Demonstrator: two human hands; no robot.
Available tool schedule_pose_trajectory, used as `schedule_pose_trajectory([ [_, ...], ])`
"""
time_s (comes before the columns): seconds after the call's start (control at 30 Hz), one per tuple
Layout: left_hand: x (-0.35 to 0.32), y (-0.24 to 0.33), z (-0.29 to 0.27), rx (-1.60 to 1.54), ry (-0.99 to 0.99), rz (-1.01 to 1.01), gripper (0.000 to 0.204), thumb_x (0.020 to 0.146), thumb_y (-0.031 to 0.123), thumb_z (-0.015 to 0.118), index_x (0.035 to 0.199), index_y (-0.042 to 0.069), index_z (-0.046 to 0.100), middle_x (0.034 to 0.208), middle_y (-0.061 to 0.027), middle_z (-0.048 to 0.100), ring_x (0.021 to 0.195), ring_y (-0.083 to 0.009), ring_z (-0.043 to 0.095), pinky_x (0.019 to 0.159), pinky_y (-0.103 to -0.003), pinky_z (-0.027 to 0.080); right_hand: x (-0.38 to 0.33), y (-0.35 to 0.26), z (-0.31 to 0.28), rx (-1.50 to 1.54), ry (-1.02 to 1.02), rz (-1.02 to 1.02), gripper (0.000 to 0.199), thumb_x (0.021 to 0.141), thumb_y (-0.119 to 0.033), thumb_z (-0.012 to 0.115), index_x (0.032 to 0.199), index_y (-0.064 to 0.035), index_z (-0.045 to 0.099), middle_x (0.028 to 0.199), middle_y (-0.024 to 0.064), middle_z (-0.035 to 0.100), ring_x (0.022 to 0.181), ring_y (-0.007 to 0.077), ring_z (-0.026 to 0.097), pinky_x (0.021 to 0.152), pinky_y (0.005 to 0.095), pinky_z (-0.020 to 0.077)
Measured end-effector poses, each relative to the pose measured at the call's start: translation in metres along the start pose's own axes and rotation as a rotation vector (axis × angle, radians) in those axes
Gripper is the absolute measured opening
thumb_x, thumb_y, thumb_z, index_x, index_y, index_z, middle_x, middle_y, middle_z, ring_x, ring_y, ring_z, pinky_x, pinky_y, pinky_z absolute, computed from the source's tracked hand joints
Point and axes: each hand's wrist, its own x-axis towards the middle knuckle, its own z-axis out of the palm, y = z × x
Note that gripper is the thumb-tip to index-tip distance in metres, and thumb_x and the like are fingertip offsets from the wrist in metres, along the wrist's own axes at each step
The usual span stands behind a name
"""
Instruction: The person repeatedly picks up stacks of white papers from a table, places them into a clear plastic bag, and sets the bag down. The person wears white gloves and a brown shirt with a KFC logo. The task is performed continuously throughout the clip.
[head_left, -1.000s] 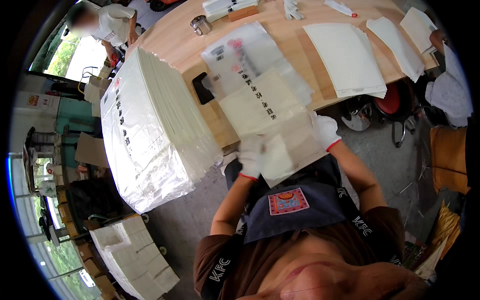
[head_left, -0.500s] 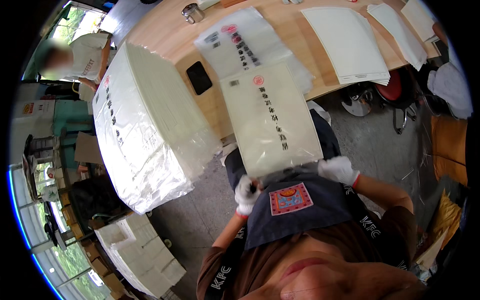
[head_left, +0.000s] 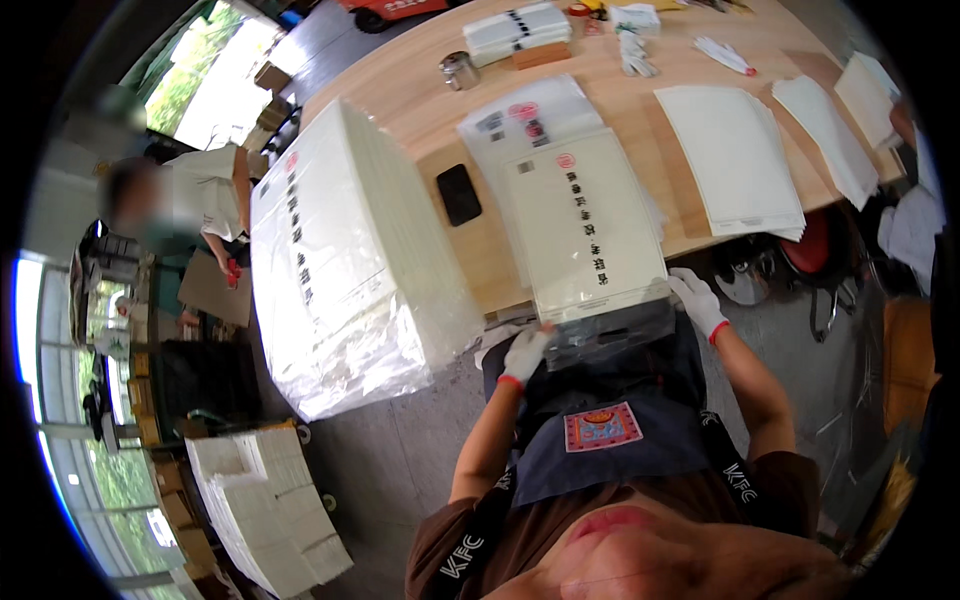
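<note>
A clear plastic bag (head_left: 590,225) with black print and a red round stamp holds a cream paper stack. It lies over the table's near edge, its see-through end (head_left: 615,338) hanging above my lap. My left hand (head_left: 527,352), in a white glove with a red cuff, is closed on the lower left corner of that end. My right hand (head_left: 697,298), gloved the same way, grips the right edge near the lower corner. Beneath the bag's far part lie more flat printed bags (head_left: 490,125).
A tall pile of filled bags (head_left: 335,260) stands left, beside a black phone (head_left: 459,195). White paper stacks (head_left: 730,160) lie right. Farther back are a metal cup (head_left: 459,70), bundled bags (head_left: 515,35) and gloves (head_left: 635,52). Another person (head_left: 200,195) stands at left.
Both hands have moved forward from my lap, and the filled bag has slid farther onto the table. The view has shifted, showing more of the table's far side.
</note>
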Motion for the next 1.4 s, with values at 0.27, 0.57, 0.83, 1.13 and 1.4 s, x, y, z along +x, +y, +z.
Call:
schedule_pose_trajectory([
  [0.27,-0.103,0.238,-0.089,0.371,0.068,0.740,0.015,0.083,0.020,0.061,0.083,0.008,0.053,0.070,-0.0120,0.055,0.061,-0.0331,0.057,0.054,-0.041,0.044,-0.040,-0.075,0.075,0.960,-0.771,0.200,0.050,0.091,-0.023,0.055,0.134,0.0001,0.042,0.130,0.0095,0.051,0.119,0.0180,0.048,0.092,0.0342,0.0447],
  [0.57,-0.123,0.209,-0.315,-0.381,1.002,0.786,0.024,0.095,0.023,0.051,0.081,0.004,0.054,0.072,0.0061,0.046,0.066,-0.0028,0.041,0.057,-0.019,0.032,0.006,-0.306,0.175,0.358,-0.919,-0.374,0.036,0.086,-0.036,0.064,0.092,0.0001,0.060,0.072,0.0027,0.060,0.062,0.0070,0.057,0.052,0.0239,0.0444],
  [0.83,-0.070,-0.084,-0.224,-0.032,1.160,0.353,0.037,0.097,0.020,0.039,0.127,-0.002,0.043,0.118,-0.0139,0.055,0.098,-0.0186,0.055,0.084,-0.030,0.047,-0.064,-0.226,0.177,-0.105,-1.019,-0.318,0.026,0.082,-0.033,0.065,0.083,-0.0068,0.061,0.071,0.0020,0.066,0.060,0.0095,0.061,0.057,0.0247,0.0489],
  [1.13,0.007,0.081,0.023,0.517,0.221,0.706,0.036,0.071,0.026,0.072,0.102,0.012,0.059,0.105,-0.0067,0.059,0.099,-0.0305,0.052,0.083,-0.040,0.044,-0.068,-0.054,0.079,-0.043,-0.688,0.208,0.020,0.088,-0.024,0.059,0.088,-0.0046,0.059,0.073,0.0039,0.064,0.060,0.0093,0.058,0.055,0.0235,0.0484],
  [1.4,0.095,0.078,0.011,0.744,0.051,1.154,0.018,0.066,0.022,0.069,0.079,0.015,0.058,0.082,-0.0006,0.058,0.081,-0.0235,0.055,0.071,-0.039,0.045,-0.063,-0.039,0.060,0.144,-0.538,0.229,0.024,0.089,-0.028,0.058,0.091,-0.0044,0.059,0.075,0.0043,0.064,0.061,0.0098,0.058,0.057,0.0236,0.0488],
])
